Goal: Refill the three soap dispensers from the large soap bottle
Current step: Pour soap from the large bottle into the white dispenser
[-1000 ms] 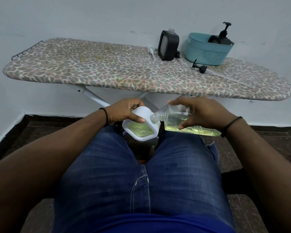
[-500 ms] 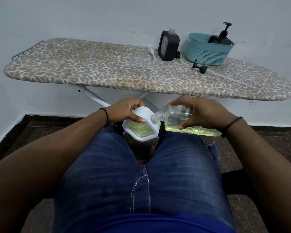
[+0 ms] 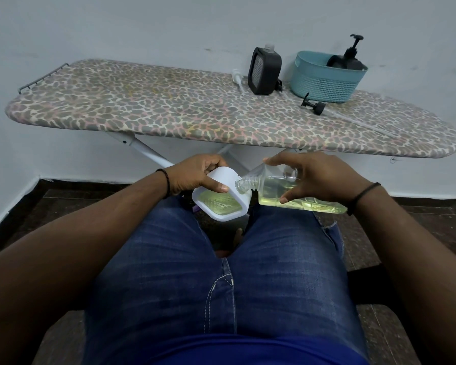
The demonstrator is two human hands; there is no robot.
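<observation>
My left hand (image 3: 195,174) grips a white soap dispenser (image 3: 221,198) with yellow-green soap showing through its side, held over my knees. My right hand (image 3: 319,177) holds the clear large soap bottle (image 3: 295,196) tipped on its side, its open neck touching the top of the white dispenser. A black dispenser (image 3: 264,71) stands uncapped on the ironing board (image 3: 169,111). Another black pump dispenser (image 3: 349,57) sits in the teal basket (image 3: 324,83).
A loose black pump head (image 3: 313,105) with its clear tube lies on the board in front of the basket. A white pump head (image 3: 238,77) lies left of the black dispenser. The board stands against the wall, my jeans-clad legs below it.
</observation>
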